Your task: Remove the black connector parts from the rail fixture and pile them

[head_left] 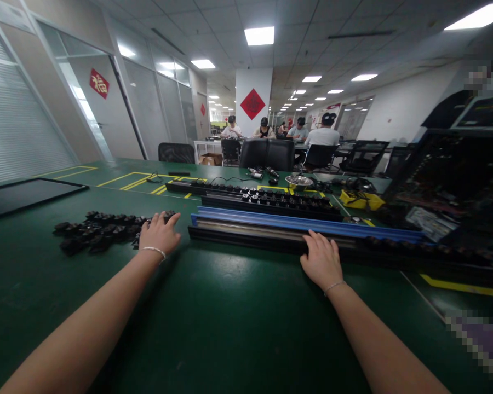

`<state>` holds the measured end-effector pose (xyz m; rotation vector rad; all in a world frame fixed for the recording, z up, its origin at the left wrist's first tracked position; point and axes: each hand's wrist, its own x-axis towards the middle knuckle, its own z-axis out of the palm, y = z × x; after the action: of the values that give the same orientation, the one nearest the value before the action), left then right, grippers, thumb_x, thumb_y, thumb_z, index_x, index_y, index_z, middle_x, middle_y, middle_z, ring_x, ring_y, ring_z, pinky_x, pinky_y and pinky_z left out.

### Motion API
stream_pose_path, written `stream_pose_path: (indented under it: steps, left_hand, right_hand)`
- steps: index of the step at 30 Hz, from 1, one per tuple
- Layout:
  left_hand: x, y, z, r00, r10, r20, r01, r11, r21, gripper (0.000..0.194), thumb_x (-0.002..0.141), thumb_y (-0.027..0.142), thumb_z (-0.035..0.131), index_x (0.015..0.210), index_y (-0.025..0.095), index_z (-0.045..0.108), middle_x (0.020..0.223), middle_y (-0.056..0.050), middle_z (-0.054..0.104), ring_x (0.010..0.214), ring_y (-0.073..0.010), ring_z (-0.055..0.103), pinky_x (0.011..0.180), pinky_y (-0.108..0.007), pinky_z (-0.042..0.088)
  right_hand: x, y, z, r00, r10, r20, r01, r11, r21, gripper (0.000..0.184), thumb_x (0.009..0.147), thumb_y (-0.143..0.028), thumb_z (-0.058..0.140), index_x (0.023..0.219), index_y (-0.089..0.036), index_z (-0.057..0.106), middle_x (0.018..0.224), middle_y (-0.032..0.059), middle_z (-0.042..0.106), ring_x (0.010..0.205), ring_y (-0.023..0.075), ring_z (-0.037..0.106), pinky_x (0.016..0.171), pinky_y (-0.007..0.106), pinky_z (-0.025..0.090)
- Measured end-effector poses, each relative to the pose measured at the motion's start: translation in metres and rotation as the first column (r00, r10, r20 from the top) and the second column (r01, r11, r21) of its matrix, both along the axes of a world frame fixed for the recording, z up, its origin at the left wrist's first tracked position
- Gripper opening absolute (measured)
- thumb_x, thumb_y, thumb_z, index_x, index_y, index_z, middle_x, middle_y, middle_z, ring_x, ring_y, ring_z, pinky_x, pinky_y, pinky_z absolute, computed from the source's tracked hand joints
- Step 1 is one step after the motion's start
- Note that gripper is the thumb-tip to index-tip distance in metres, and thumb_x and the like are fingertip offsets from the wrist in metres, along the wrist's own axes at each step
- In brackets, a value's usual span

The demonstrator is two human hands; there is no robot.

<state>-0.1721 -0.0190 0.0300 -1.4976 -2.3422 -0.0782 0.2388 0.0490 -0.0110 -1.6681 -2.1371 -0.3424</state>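
My left hand (pixel 159 234) reaches over the right end of a group of small black parts (pixel 110 230) lying in rows on the green table. Its thumb stands apart from the fingers; one black part shows just beyond the fingertips. On a long black rail (pixel 246 241) rests my right hand (pixel 322 259), its fingers over the near edge and its thumb on the near side. A silvery strip shows along the rail's inside. Directly behind lies a long blue rail (pixel 279 218). Small black parts (pixel 414 247) sit along the black rail's dark right end.
More black rails with small parts (pixel 267 201) lie behind the blue one. Farther back are a metal bowl (pixel 299 180) and a yellow tray (pixel 360 200). A flat black-framed panel (pixel 28 194) lies at left. Several people sit at tables beyond the chairs.
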Motion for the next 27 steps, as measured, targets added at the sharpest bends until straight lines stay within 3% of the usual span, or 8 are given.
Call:
stream_pose_path:
  steps: [3, 6, 12, 16, 19, 22, 24, 27]
  left_hand:
    - [-0.006, -0.022, 0.002, 0.999, 0.022, 0.035, -0.024, 0.998, 0.059, 0.054, 0.084, 0.046, 0.037, 0.135, 0.029, 0.041, 0.126, -0.014, 0.054, 0.119, -0.0302, 0.048, 0.095, -0.042, 0.040]
    - [-0.025, -0.046, 0.001, 0.994, 0.067, 0.088, -0.073, 0.995, 0.062, 0.056, 0.087, 0.053, 0.028, 0.135, 0.027, 0.042, 0.117, -0.015, 0.058, 0.112, -0.0305, 0.053, 0.089, -0.040, 0.043]
    - [-0.084, -0.076, -0.010, 0.928, 0.313, 0.205, -0.302, 0.950, -0.083, 0.058, 0.088, 0.054, 0.017, 0.134, 0.029, 0.041, 0.117, -0.013, 0.061, 0.107, -0.0285, 0.056, 0.087, -0.038, 0.043]
    - [-0.106, -0.077, -0.023, 0.900, 0.363, 0.244, -0.323, 0.928, -0.187, 0.059, 0.088, 0.056, 0.016, 0.133, 0.030, 0.044, 0.125, -0.010, 0.058, 0.115, -0.0260, 0.051, 0.093, -0.038, 0.040]
    - [-0.104, -0.072, -0.031, 0.881, 0.390, 0.267, -0.342, 0.916, -0.208, 0.060, 0.086, 0.059, 0.018, 0.134, 0.032, 0.042, 0.136, -0.010, 0.049, 0.128, -0.0302, 0.038, 0.097, -0.045, 0.037]
    - [-0.091, -0.069, -0.031, 0.875, 0.385, 0.294, -0.356, 0.923, -0.149, 0.058, 0.084, 0.060, 0.026, 0.131, 0.032, 0.046, 0.143, -0.010, 0.041, 0.134, -0.0362, 0.027, 0.099, -0.052, 0.033]
    - [-0.077, -0.067, -0.027, 0.885, 0.356, 0.299, -0.358, 0.932, -0.049, 0.056, 0.083, 0.060, 0.032, 0.128, 0.030, 0.049, 0.148, -0.010, 0.032, 0.136, -0.0408, 0.018, 0.101, -0.057, 0.028]
    - [-0.054, -0.063, -0.018, 0.935, 0.236, 0.264, -0.295, 0.932, 0.210, 0.055, 0.086, 0.055, 0.033, 0.127, 0.021, 0.048, 0.152, -0.015, 0.018, 0.138, -0.0431, 0.007, 0.103, -0.062, 0.021]
  right_hand:
    - [0.000, 0.000, 0.001, 1.000, -0.010, 0.012, 0.011, 1.000, -0.008, 0.049, 0.076, -0.019, 0.039, 0.124, -0.013, 0.052, 0.140, 0.0095, 0.043, 0.129, 0.0243, 0.034, 0.109, 0.047, 0.019]
    - [-0.001, -0.001, 0.002, 1.000, -0.012, 0.020, 0.012, 1.000, -0.012, 0.050, 0.077, -0.019, 0.038, 0.124, -0.013, 0.051, 0.140, 0.0098, 0.044, 0.129, 0.0241, 0.034, 0.109, 0.047, 0.019]
    - [0.000, -0.001, 0.001, 1.000, -0.012, 0.017, 0.012, 1.000, 0.006, 0.050, 0.075, -0.019, 0.040, 0.123, -0.013, 0.052, 0.139, 0.0106, 0.044, 0.128, 0.0242, 0.035, 0.108, 0.047, 0.020]
    - [0.000, 0.000, -0.001, 1.000, -0.008, 0.020, 0.008, 1.000, 0.020, 0.050, 0.075, -0.019, 0.040, 0.123, -0.013, 0.052, 0.139, 0.0101, 0.045, 0.127, 0.0238, 0.036, 0.108, 0.047, 0.020]
    - [0.001, 0.000, -0.001, 1.000, -0.012, 0.025, 0.012, 1.000, 0.022, 0.050, 0.075, -0.019, 0.039, 0.123, -0.013, 0.052, 0.139, 0.0093, 0.045, 0.128, 0.0232, 0.036, 0.109, 0.046, 0.018]
    - [0.001, 0.001, -0.001, 1.000, -0.013, 0.028, 0.013, 1.000, 0.016, 0.050, 0.076, -0.019, 0.039, 0.123, -0.013, 0.052, 0.139, 0.0089, 0.045, 0.127, 0.0234, 0.036, 0.109, 0.046, 0.018]
    - [0.001, 0.001, 0.000, 1.000, -0.014, 0.028, 0.013, 1.000, 0.017, 0.049, 0.076, -0.019, 0.039, 0.123, -0.013, 0.052, 0.139, 0.0088, 0.045, 0.127, 0.0236, 0.037, 0.109, 0.046, 0.018]
    - [0.000, -0.001, 0.000, 1.000, -0.008, 0.023, 0.007, 1.000, 0.016, 0.049, 0.076, -0.019, 0.039, 0.123, -0.013, 0.052, 0.138, 0.0094, 0.046, 0.127, 0.0236, 0.037, 0.109, 0.046, 0.018]
